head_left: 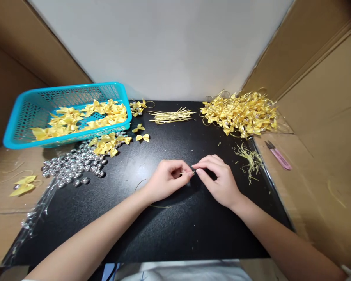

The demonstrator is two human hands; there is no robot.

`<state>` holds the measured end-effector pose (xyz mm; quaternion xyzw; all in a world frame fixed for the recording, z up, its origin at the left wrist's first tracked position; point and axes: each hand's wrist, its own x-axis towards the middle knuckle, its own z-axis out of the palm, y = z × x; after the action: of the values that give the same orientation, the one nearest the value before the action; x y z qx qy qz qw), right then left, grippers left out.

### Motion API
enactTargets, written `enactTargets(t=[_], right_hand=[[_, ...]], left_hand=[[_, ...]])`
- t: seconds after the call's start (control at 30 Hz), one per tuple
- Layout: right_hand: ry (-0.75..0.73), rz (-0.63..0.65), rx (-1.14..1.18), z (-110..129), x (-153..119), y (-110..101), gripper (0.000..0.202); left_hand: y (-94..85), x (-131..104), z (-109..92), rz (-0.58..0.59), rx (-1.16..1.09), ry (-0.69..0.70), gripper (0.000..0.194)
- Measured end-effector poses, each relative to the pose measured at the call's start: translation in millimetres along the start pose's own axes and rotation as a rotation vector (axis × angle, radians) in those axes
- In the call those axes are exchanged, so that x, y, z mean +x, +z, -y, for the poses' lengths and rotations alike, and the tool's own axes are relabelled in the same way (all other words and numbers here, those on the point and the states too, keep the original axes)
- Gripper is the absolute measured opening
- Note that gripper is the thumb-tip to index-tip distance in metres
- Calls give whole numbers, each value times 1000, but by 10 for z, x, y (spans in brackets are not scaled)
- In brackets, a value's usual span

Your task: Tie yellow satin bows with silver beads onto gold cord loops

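Over the middle of the black table, my left hand [170,177] pinches a thin gold cord [160,206], which loops out beneath the hand onto the tabletop. A short end of the cord shows at the fingertips. My right hand [218,176] is just to the right, its thumb and index finger curved toward the left fingertips with a small gap between them. Nothing clear shows between the right fingers.
A blue basket [67,138] of yellow bows stands at the back left, near silver beads [73,166]. Gold cords [172,116] lie at the back. Finished-looking bows [240,113] are heaped back right, near cord scraps [250,160] and pink snips [279,156].
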<state>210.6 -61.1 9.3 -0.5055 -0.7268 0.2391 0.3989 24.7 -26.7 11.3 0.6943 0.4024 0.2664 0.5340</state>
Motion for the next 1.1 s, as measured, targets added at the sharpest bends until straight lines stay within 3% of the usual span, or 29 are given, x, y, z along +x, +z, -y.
enactTargets(t=[0.27,0.57,1.1], right_hand=[[-59,-23,-133,17,-20,45,15],[-46,-56,-100,17,-2,51,17],[42,-336,57,-167,131,-183,16]], left_hand=[[18,-14,-40,-38,189,69,16],[31,-14,-40,-27,197,79,15],[-109,52,6,-21,-247,-215,16]])
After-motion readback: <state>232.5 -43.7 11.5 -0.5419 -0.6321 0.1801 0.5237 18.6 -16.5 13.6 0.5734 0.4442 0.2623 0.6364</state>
